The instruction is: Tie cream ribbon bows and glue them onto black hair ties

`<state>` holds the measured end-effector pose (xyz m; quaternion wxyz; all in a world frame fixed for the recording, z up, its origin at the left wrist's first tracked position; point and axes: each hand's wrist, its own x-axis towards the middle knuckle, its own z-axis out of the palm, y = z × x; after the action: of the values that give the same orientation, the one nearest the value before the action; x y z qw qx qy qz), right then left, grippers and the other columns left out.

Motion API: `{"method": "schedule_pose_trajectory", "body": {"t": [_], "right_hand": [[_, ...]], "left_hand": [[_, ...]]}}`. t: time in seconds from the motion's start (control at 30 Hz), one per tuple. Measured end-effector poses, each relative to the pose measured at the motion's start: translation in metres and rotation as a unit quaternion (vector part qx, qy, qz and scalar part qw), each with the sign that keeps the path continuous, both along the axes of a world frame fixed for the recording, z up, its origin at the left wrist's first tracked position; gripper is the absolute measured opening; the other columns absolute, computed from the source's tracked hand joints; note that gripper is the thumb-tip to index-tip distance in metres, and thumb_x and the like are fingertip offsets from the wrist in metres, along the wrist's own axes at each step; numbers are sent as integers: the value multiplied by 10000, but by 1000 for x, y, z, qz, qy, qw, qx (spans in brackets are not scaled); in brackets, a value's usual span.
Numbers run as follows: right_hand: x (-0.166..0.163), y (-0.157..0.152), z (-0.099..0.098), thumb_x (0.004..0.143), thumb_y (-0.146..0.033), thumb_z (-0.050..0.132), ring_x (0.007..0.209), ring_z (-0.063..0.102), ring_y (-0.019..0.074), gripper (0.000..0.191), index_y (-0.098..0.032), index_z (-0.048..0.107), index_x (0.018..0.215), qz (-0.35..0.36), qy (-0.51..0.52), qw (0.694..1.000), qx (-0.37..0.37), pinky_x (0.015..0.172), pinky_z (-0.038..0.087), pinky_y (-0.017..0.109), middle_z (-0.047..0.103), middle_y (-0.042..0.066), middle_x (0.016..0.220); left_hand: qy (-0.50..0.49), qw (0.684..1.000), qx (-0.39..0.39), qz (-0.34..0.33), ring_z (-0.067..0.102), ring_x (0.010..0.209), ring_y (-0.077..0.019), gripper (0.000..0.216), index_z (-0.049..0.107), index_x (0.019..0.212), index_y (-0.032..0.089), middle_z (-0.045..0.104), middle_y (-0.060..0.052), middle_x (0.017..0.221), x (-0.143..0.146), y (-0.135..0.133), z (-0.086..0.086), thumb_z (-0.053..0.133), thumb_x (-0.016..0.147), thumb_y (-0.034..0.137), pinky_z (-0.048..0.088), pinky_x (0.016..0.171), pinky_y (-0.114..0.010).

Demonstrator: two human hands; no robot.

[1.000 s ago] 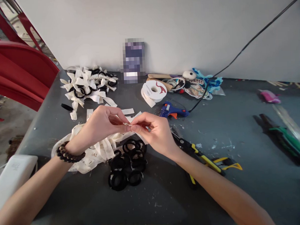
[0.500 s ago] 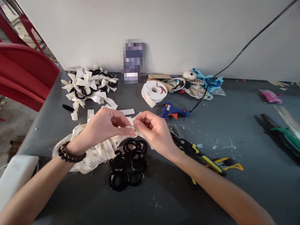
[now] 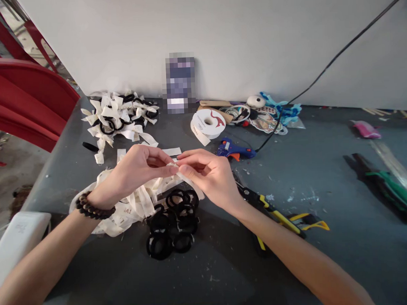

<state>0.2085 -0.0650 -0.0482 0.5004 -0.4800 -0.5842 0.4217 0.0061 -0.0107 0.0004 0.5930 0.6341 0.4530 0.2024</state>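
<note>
A cream ribbon strip (image 3: 193, 185) is pinched between the fingertips of both hands, which meet above the middle of the table. My left hand (image 3: 132, 173) closes thumb and fingers on its upper end. My right hand (image 3: 213, 177) grips the same piece from the other side, and a tail hangs below the palm. The fold between the fingers is partly hidden. Just under my hands lie several black hair ties (image 3: 157, 245). A heap of loose cream ribbon strips (image 3: 120, 217) spreads beneath my left wrist. Farther back sits a pile of hair ties with ribbon bows (image 3: 121, 113).
Behind my hands are a ribbon spool (image 3: 209, 123) and a blue glue gun (image 3: 237, 149), its cable running up right. Yellow-and-black handled tools (image 3: 282, 218) lie beside my right forearm. A phone (image 3: 180, 84) leans on the wall. A white box (image 3: 20, 243) stands left; a red chair (image 3: 22, 97) is beyond.
My fingertips have shifted slightly up and left with the ribbon. The right fingers now stretch straighter over it, and its tail shows more clearly below the right hand.
</note>
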Motion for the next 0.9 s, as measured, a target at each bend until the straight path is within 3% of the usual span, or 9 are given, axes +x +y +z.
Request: {"method": "schedule_pose_trajectory", "body": {"t": [0.2,0.43,0.53,0.67,0.9], "right_hand": [[1,1,-2,894,-291,793,898,728,187,54,-251,820,869,1,-56,998,10,676,576,313,756,53,1166],[0,0,3,952,-246,712,906,709,171,105,-230,782,876,14,-104,994,12,730,558,336,683,53,1332],[-1,-1,2,958,-239,695,1078,697,226,118,-240,772,869,22,-129,991,-2,823,552,373,670,55,1342],[0,2,-5,960,-266,687,1280,607,268,114,-237,766,884,34,-133,990,18,1081,484,451,606,82,1334],[2,4,-7,970,-239,633,990,654,201,164,-198,730,844,60,-143,987,31,878,521,375,658,71,1120]], "left_hand": [[14,999,19,23,752,760,-155,156,812,821,175,814,-41,796,-1,0,-1,893,772,298,563,677,-216],[89,986,132,42,717,637,-146,137,830,769,203,789,-13,699,2,-1,-4,900,749,319,532,578,-220],[88,986,143,22,722,646,-151,123,835,771,213,790,-11,705,0,2,-8,885,764,325,527,575,-221],[58,991,124,3,738,673,-170,141,827,776,198,797,-27,730,-1,2,-10,870,778,332,534,586,-233],[37,995,87,-14,666,635,-137,181,774,785,169,756,-38,729,2,-5,-1,817,841,336,470,559,-234]]}}
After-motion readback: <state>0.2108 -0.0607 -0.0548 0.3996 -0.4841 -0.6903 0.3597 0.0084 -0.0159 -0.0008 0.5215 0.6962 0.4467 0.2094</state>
